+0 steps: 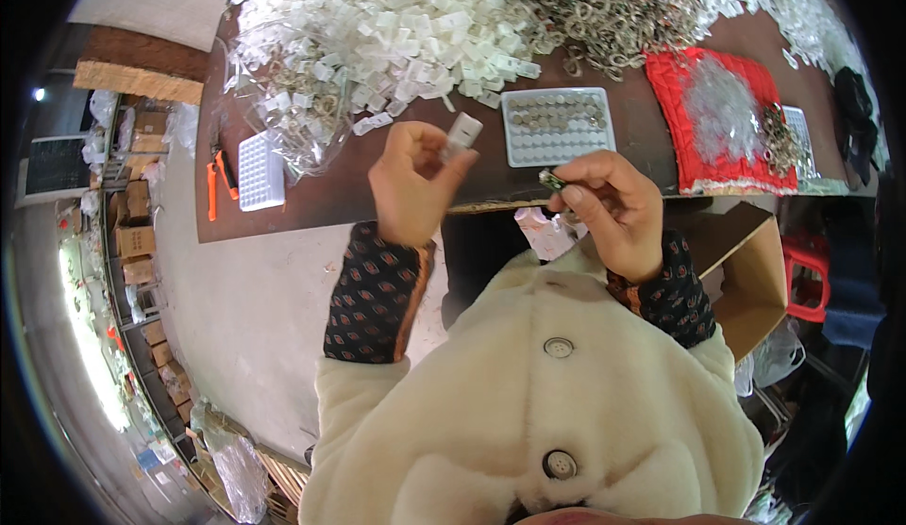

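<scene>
My left hand (415, 178) is raised above the table's front edge, thumb and fingers pinching a small white plastic casing (463, 133). Between the fingertips of my right hand (618, 212) is a small green circuit board (550, 181); its far end is hidden by the fingers. The two held parts are apart from each other. Just beyond my right hand lies a white tray (513, 144) with rows of round silvery cells in its far part. A big heap of white plastic casings (415, 39) spreads over the table behind my left hand.
Tangled wired parts (613, 6) are heaped at the back. Clear plastic pieces (722, 99) lie on a red cloth (668, 119) at right. Orange-handled pliers (224, 176) and a white stack of trays (260, 174) are at left. An open cardboard box (755, 284) stands below right.
</scene>
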The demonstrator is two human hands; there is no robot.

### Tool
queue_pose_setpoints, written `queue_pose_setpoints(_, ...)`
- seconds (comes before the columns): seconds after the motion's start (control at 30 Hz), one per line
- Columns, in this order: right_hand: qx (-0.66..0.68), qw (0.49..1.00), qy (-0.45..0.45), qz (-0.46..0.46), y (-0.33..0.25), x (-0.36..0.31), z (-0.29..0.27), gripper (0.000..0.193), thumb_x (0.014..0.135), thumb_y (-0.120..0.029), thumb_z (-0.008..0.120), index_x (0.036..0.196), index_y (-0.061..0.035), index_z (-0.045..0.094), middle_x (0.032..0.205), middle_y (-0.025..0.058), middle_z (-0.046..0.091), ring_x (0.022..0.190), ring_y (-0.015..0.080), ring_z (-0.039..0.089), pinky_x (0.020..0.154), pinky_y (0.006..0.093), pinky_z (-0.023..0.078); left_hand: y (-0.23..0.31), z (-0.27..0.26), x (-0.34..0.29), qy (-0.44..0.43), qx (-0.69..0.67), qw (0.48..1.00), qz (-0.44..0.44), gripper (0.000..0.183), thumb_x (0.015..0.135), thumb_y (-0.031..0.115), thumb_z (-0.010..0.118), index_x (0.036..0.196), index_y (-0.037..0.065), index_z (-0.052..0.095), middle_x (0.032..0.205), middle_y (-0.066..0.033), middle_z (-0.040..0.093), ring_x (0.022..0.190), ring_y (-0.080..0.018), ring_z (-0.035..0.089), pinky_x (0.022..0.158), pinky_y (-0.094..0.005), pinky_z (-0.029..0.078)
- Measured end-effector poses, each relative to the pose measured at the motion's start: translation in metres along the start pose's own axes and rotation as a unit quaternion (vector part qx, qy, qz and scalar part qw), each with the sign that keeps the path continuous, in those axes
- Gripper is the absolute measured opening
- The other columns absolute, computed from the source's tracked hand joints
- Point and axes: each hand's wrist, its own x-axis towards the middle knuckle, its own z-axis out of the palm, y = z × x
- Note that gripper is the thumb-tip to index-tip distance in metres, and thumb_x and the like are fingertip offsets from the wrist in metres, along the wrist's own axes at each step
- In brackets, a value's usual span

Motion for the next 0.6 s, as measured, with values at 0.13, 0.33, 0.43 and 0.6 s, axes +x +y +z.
queue_pose_setpoints(0.13, 0.09, 0.995, -0.02, -0.023, 0.0, 0.003, 0.0, 0.013, 0.097, 0.0, 0.057, 0.11, 0.0028, 0.059, 0.098, 0.0069, 0.065, 0.084, 0.0118, 0.065, 0.079, 0.0255, 0.052, 0.019, 0.037, -0.031, -0.089, -0.192, 0.977, 0.011, 0.036, 0.086, -0.005, 0.068, 0.121, -0.003, 0.059, 0.093, -0.0068, 0.067, 0.076, -0.0097, 0.063, 0.063, -0.0212, 0.051)
queue_pose_setpoints(0.33, 0.053, 0.997, 0.03, -0.046, -0.01, 0.002, 0.002, 0.012, 0.097, 0.0, 0.057, 0.108, 0.002, 0.06, 0.094, 0.0052, 0.063, 0.083, 0.0098, 0.064, 0.074, 0.0234, 0.051, 0.028, 0.049, -0.043, -0.128, -0.477, 0.862, -0.112, 0.027, 0.095, -0.003, 0.057, 0.122, -0.004, 0.057, 0.119, -0.0199, 0.064, 0.095, -0.0214, 0.069, 0.081, -0.0297, 0.058)
queue_pose_setpoints(0.43, -0.002, 0.998, 0.048, -0.047, -0.014, -0.002, 0.009, 0.012, 0.096, 0.002, 0.058, 0.107, 0.0026, 0.061, 0.093, 0.0042, 0.062, 0.08, 0.0089, 0.063, 0.07, 0.0215, 0.05, 0.027, 0.048, -0.045, -0.11, -0.489, 0.859, -0.104, 0.024, 0.095, -0.005, 0.056, 0.118, -0.004, 0.058, 0.121, -0.0224, 0.063, 0.095, -0.0238, 0.069, 0.084, -0.0321, 0.058)
queue_pose_setpoints(0.6, -0.122, 0.983, 0.054, -0.125, -0.015, 0.001, 0.016, 0.015, 0.088, 0.01, 0.061, 0.101, 0.0029, 0.064, 0.098, 0.0117, 0.067, 0.084, 0.0152, 0.068, 0.073, 0.0247, 0.056, 0.022, 0.051, -0.05, -0.084, -0.499, 0.863, -0.02, 0.024, 0.091, -0.008, 0.06, 0.114, -0.004, 0.058, 0.12, -0.0227, 0.063, 0.102, -0.0241, 0.067, 0.086, -0.0346, 0.058)
